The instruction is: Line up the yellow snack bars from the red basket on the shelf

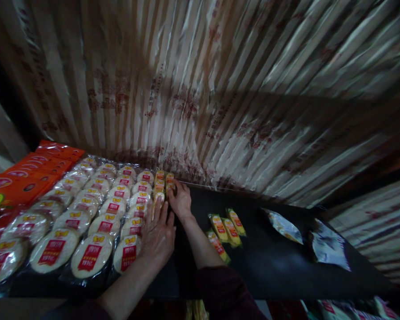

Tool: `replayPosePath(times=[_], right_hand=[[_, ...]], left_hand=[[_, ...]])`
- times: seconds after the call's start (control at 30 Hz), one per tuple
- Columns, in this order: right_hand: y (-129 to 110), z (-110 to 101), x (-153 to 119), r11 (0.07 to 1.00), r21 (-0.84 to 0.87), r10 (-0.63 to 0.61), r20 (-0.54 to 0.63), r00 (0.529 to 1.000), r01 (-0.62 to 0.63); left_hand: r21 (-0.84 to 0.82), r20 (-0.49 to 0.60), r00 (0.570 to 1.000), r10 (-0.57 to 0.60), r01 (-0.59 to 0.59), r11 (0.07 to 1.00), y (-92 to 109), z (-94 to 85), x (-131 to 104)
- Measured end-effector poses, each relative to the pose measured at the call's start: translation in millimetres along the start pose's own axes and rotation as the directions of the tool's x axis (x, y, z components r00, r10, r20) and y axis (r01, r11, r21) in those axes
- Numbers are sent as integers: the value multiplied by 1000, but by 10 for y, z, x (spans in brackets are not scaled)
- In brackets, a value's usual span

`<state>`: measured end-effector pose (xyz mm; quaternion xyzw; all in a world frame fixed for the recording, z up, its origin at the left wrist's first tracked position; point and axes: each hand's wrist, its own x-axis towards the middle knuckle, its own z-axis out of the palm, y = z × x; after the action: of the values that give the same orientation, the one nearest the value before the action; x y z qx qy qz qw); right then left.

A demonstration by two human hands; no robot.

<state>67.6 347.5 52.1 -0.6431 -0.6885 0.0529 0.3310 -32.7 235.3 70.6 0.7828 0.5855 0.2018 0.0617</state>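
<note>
My left hand (159,235) lies with outstretched fingers over the near end of a row of small yellow snack packets (159,175), beside the rice crackers. My right hand (181,198) is at the far end of the second yellow row, its thumb and fingers bent around a yellow snack packet (170,177). Part of that packet is hidden by the fingers. Left of my hands, clear-wrapped round rice crackers (91,255) with red and yellow labels stand in several overlapping rows. Several loose yellow packets (231,232) lie on the black shelf to the right of my right forearm.
Orange snack bags (36,175) overlap at the far left. Two crumpled silvery-white bags, one nearer (283,226) and one farther right (330,244), rest on the black shelf (263,271). A wrinkled printed plastic sheet (186,89) hangs behind. More packages (336,311) show below the front edge.
</note>
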Motion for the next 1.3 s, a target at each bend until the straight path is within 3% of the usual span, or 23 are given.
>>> replayPosePath(times=[0.3, 0.5, 0.73, 1.0, 1.3], right_hand=[[-19, -9, 9, 999, 11, 42, 120, 992, -43], [2, 36, 25, 995, 12, 94, 49, 994, -95], [97, 80, -20, 991, 118, 67, -68, 995, -59], [141, 39, 68, 940, 341, 61, -100, 993, -23], [123, 149, 230, 930, 366, 69, -82, 994, -34]], left_hand=[[8, 7, 1000, -8, 7, 1000, -19, -19, -22], [22, -55, 998, 14, -13, 1000, -64, 53, -26], [36, -67, 998, 19, -16, 999, -56, 43, -19], [37, -76, 997, 8, -6, 999, -62, 39, -23], [40, -75, 997, 9, -6, 999, -76, 76, -20]])
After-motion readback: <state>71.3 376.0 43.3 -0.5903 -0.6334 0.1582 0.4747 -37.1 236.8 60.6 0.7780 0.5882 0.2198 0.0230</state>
